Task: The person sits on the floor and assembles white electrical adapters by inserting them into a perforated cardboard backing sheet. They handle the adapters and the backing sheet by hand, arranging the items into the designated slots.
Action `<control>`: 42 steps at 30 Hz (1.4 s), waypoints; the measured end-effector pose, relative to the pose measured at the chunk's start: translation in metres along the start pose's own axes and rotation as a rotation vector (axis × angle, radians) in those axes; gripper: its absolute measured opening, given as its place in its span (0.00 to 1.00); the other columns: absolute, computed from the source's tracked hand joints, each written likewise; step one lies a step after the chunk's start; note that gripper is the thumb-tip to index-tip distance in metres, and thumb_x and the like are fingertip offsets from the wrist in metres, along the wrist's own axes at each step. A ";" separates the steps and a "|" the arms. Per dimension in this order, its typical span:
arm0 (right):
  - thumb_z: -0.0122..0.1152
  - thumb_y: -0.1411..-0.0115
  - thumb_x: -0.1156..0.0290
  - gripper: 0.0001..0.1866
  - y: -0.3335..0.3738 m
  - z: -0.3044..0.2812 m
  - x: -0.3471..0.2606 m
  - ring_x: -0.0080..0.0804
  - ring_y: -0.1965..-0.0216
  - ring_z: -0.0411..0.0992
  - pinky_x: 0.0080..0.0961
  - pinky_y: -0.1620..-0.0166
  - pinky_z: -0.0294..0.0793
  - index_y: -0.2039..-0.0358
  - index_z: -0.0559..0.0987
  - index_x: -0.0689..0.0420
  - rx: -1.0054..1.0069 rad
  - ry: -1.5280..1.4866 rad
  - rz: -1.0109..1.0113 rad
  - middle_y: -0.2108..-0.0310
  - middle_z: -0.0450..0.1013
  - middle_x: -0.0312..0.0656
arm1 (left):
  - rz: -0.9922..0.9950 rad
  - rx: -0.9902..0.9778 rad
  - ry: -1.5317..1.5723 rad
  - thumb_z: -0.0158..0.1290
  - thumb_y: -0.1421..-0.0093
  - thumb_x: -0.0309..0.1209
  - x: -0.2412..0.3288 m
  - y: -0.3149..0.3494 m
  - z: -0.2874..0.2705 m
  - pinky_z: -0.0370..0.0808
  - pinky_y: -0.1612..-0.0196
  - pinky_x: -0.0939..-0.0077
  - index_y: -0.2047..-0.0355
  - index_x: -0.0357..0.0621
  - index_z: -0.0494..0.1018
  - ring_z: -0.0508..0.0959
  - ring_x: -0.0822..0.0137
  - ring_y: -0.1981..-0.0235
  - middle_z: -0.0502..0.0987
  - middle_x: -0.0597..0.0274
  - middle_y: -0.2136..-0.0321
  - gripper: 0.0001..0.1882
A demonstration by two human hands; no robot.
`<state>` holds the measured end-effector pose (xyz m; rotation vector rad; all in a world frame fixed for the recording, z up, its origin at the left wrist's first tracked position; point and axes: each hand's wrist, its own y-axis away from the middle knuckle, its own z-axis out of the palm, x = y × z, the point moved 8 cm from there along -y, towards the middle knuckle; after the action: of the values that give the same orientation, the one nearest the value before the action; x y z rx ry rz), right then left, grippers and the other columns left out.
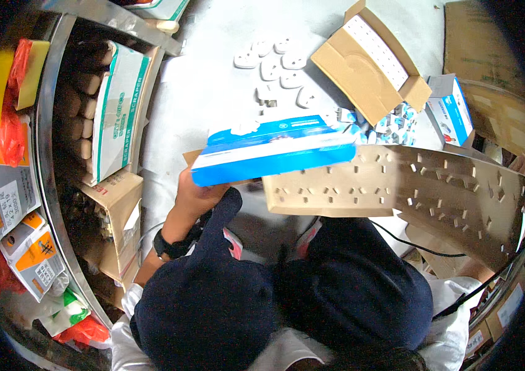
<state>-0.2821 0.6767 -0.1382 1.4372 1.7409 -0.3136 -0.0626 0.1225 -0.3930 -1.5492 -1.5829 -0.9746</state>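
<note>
My left hand is closed on the left end of a blue and white cardboard box, which is tilted above my lap. A long brown cardboard sheet with rows of small slots and raised tabs reaches from under the box to the far right. My right forearm runs up behind the sheet's right end; the hand and its fingers are hidden there. Past the blue box lie several white rounded pieces with small holes. A heap of small white and blue pieces sits behind the sheet.
An open brown carton with a white perforated insert lies at the back right, beside another blue and white box. A metal shelf on the left holds a green and white carton. A black cable hangs at the right.
</note>
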 end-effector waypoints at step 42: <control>0.77 0.58 0.64 0.26 -0.051 0.163 0.044 0.23 0.64 0.74 0.24 0.56 0.74 0.59 0.78 0.59 -0.198 -0.592 0.118 0.64 0.77 0.39 | 0.095 -0.792 0.190 0.64 0.49 0.50 0.220 -0.094 0.053 0.64 0.41 0.62 0.35 0.42 0.47 0.68 0.48 0.44 0.66 0.43 0.47 0.52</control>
<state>-0.2567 0.5845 -0.2867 1.1471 1.1678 -0.4381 -0.1632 0.2719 -0.2269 -1.9309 -1.0133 -1.7651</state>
